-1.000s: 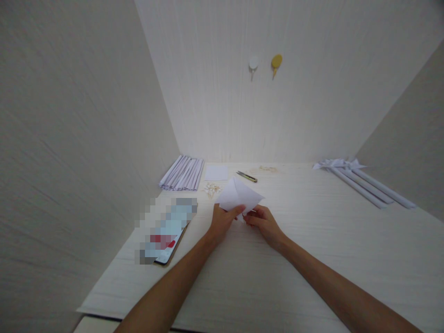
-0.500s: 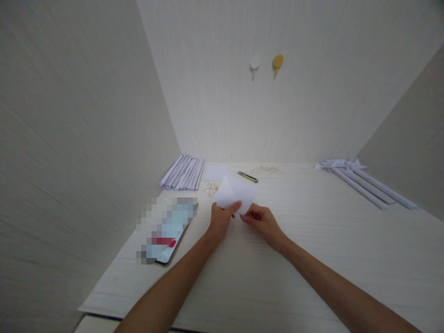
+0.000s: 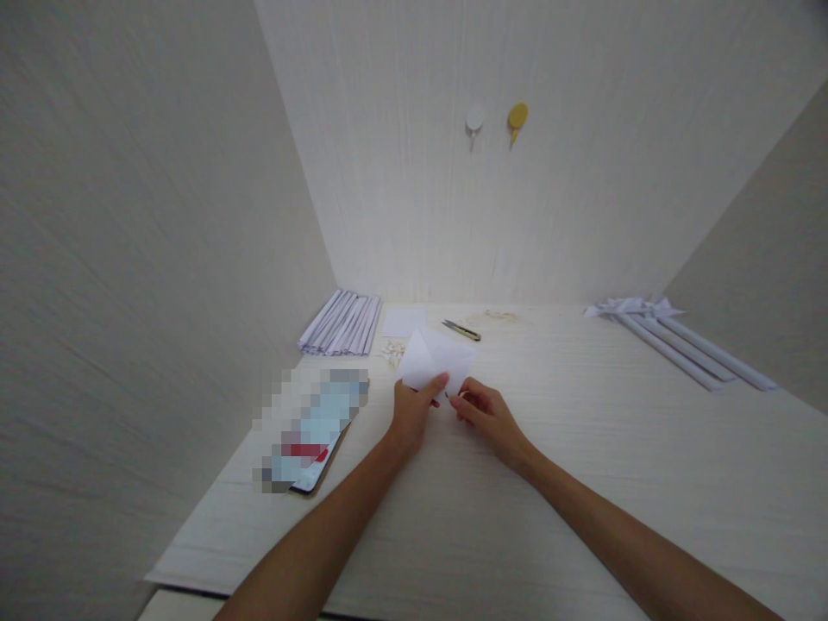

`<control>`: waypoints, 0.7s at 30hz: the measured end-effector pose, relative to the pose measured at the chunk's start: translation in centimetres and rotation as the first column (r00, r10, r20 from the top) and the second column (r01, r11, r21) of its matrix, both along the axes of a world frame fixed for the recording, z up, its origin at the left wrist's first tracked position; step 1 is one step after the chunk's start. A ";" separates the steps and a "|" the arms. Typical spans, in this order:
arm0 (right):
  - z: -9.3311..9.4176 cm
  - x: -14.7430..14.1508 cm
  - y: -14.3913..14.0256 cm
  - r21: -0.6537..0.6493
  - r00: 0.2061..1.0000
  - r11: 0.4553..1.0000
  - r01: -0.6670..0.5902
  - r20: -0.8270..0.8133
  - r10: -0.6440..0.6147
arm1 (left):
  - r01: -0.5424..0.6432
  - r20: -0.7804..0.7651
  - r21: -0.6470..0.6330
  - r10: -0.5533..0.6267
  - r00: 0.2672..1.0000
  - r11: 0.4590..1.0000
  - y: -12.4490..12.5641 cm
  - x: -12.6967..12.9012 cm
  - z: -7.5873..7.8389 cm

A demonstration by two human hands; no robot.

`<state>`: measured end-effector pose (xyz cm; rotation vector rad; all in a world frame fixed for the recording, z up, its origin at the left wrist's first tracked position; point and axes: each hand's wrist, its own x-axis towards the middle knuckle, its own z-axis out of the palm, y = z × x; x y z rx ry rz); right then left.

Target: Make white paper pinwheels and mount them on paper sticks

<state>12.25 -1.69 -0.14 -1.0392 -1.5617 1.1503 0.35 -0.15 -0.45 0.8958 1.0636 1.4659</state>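
Note:
My left hand (image 3: 414, 412) is closed on a folded sheet of white paper (image 3: 435, 355), its thumb lying over the lower part. The paper is held above the table, with a slanting fold line across it. My right hand (image 3: 486, 414) is just right of the paper's lower edge, thumb and fingers curled together close to its bottom corner. Whatever is between those fingers is too small to make out. Behind the paper lies a flat white paper square (image 3: 404, 323), with a little heap of small pale pieces (image 3: 392, 352) in front of it.
Thread snips (image 3: 461, 329) lie beyond the paper. Several rolled white paper tubes (image 3: 341, 323) are stacked at back left. A phone (image 3: 323, 457), partly blurred out, lies left of my arm. Longer paper rods (image 3: 679, 345) rest at back right. Two hooks (image 3: 517, 116) are on the wall.
My right fingers have shifted slightly away from the paper's lower right edge, which shows more of the bottom corner. The paper has tilted a little; my left hand keeps its hold.

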 end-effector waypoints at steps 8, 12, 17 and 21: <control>-0.6 0.1 0.2 0.043 0.998 0.997 -0.064 0.022 0.064 | 0.035 0.024 -0.015 -0.035 0.999 0.999 -0.1 0.2 -0.3; -0.2 0.1 0.0 0.088 0.998 0.995 -0.049 0.047 0.045 | 0.018 0.127 -0.034 -0.014 0.992 0.999 -0.2 0.3 0.0; -0.1 0.0 -0.1 0.142 0.997 0.989 -0.035 0.072 0.025 | -0.014 0.221 -0.068 0.029 0.975 0.998 -0.2 0.3 0.5; -0.2 0.1 -0.2 0.142 0.995 0.987 -0.071 0.083 0.060 | -0.048 0.279 -0.115 0.079 0.957 0.992 0.0 0.0 0.7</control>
